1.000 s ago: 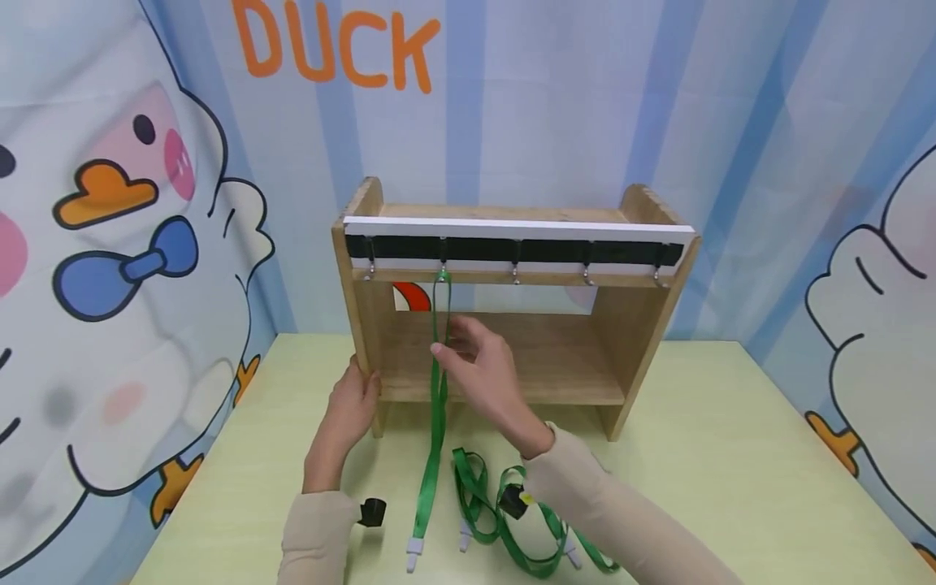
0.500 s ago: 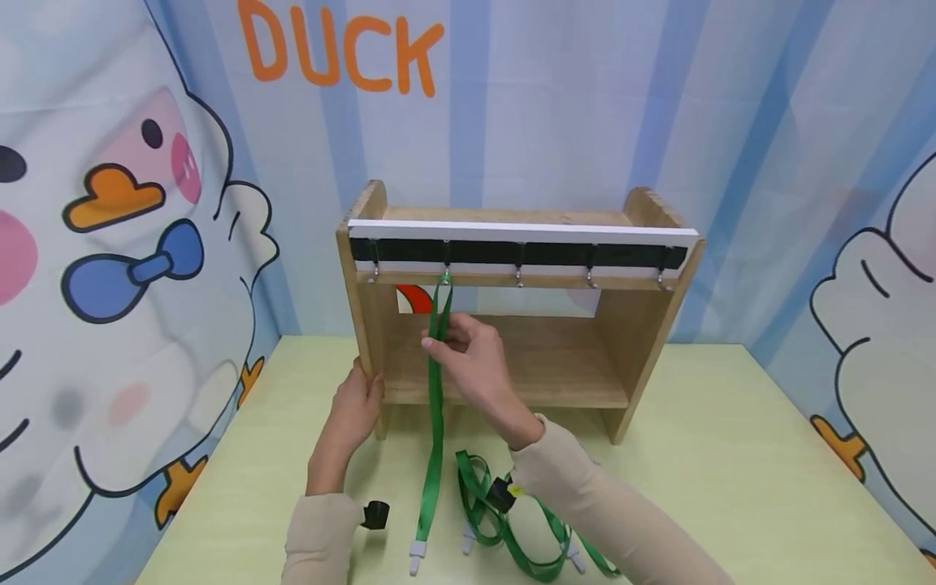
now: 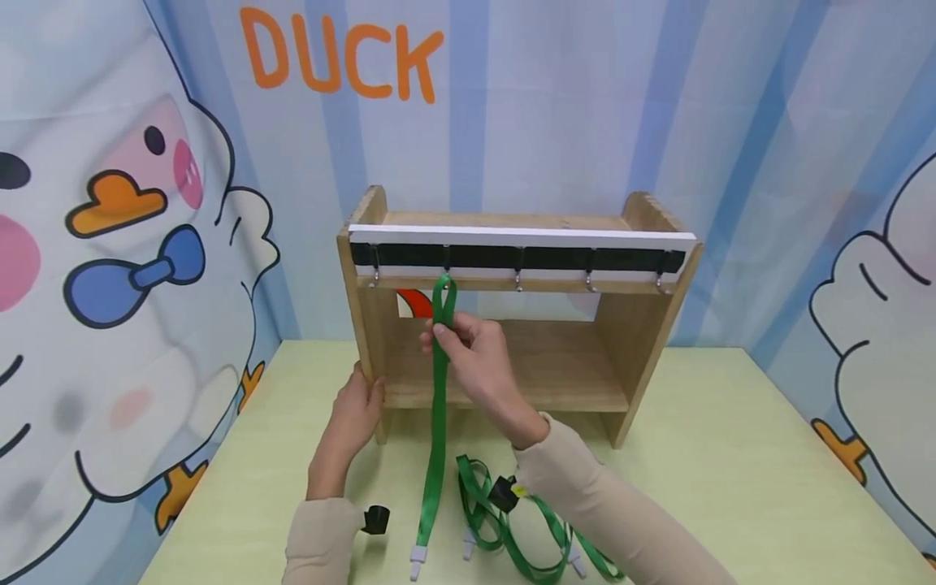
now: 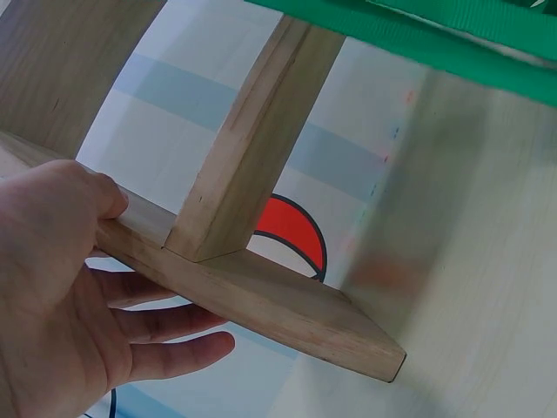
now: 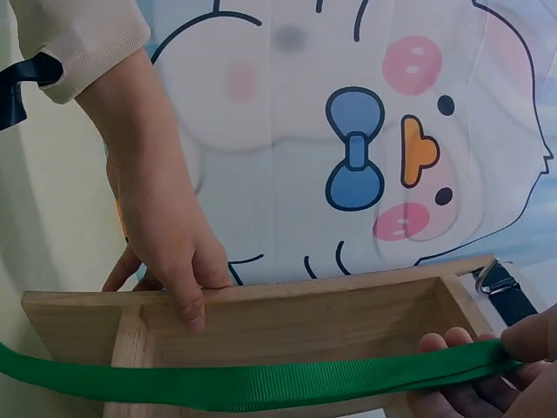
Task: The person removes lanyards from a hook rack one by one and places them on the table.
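My left hand point(image 3: 357, 410) grips the left side panel of a small wooden shelf point(image 3: 556, 357). In the left wrist view the thumb lies on one face of that panel and the fingers on the other. My right hand point(image 3: 478, 357) pinches a green lanyard point(image 3: 437, 422) between thumb and fingers, just below its top loop. The loop overlaps the second hook from the left point(image 3: 447, 276) in the head view. Below the hand the strap hangs down to a white plastic clip point(image 3: 418, 556). In the right wrist view the strap point(image 5: 235, 387) stretches across the shelf front.
Along the shelf's top front runs a white rail with a black strip point(image 3: 483, 257) and several metal hooks. More green lanyards point(image 3: 541, 576) lie loosely coiled on the pale table point(image 3: 702, 487), partly under my right forearm. A duck-print curtain point(image 3: 563, 106) stands behind.
My right fingers have closed on the lanyard and moved slightly up towards the hook, bringing its strands together; its top loop now looks wider. My left hand stays on the panel.
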The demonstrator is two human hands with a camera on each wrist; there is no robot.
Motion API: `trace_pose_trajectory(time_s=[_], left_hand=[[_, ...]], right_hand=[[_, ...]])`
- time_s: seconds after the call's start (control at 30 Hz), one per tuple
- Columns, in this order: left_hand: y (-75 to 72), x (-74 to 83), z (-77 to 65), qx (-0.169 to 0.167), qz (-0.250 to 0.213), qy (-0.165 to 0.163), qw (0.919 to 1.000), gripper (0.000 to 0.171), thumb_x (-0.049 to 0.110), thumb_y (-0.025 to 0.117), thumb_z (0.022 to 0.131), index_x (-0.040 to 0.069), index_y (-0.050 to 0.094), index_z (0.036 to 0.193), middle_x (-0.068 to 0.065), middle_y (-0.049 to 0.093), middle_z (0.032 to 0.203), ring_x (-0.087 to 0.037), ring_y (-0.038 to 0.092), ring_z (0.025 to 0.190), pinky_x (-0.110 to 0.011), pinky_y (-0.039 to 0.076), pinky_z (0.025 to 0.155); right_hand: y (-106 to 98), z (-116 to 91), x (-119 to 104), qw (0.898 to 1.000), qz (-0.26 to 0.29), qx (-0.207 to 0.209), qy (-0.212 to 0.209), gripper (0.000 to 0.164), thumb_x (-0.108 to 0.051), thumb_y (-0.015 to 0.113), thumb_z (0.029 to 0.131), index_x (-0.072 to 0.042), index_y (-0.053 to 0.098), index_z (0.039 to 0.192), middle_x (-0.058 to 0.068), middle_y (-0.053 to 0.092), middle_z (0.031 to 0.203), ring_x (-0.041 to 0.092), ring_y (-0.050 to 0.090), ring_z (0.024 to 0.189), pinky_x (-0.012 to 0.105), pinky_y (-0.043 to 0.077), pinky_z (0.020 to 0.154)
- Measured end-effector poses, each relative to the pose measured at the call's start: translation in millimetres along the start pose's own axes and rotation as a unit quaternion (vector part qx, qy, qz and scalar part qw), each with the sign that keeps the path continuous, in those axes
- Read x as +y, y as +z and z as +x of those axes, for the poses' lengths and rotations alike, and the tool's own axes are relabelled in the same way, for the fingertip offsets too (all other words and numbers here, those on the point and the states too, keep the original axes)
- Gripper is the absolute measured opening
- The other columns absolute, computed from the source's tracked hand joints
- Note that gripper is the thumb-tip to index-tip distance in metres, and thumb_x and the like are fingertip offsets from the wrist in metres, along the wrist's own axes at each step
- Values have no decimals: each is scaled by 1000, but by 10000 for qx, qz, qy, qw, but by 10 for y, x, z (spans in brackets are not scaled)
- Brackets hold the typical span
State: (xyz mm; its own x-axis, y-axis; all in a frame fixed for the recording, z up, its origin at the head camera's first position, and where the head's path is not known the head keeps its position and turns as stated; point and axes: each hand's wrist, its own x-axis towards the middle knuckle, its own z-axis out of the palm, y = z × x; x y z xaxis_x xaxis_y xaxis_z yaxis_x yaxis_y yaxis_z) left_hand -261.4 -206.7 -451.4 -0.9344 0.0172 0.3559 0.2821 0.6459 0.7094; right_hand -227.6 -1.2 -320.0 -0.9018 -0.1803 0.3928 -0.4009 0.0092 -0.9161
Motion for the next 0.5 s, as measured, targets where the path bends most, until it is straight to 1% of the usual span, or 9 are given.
trace_pose_trajectory(time_s=[0.13,0.2,0.37,0.43,0.5], left_hand=[[17,-14,3,-1,-24,65,10000,45,12,46,106,-14,36,141,-34,58,120,-47,62,104,-59,52,84],[20,-20,9,-10,-28,81,10000,45,12,46,106,-14,36,141,-34,58,120,-47,62,104,-59,52,84],[-1,-17,19,-162,-74,-87,9998,48,14,45,107,-14,32,144,-36,53,131,-48,60,113,-60,52,90],[-9,-16,17,-224,-101,-160,9996,49,15,44,107,-13,30,145,-36,51,134,-48,59,116,-60,51,91],[-11,-20,10,-217,-86,-167,9996,49,16,44,107,-13,31,145,-36,52,133,-48,59,116,-60,51,91]], right_hand=[[7,-24,-3,9999,49,-130,43,16,1,56,102,9,69,108,20,72,96,36,71,92,38,57,88],[24,-56,0,9997,2,-204,100,17,0,56,102,8,69,109,20,73,96,34,71,94,39,56,90],[87,-149,22,9990,-87,-377,214,19,-3,57,103,5,70,114,15,75,96,27,72,97,40,55,90],[103,-169,30,9989,-87,-408,225,19,-3,56,103,5,69,115,15,75,96,27,71,97,39,55,89],[111,-178,31,9990,-26,-377,249,19,-2,56,103,5,69,114,16,75,96,29,72,96,39,55,88]])
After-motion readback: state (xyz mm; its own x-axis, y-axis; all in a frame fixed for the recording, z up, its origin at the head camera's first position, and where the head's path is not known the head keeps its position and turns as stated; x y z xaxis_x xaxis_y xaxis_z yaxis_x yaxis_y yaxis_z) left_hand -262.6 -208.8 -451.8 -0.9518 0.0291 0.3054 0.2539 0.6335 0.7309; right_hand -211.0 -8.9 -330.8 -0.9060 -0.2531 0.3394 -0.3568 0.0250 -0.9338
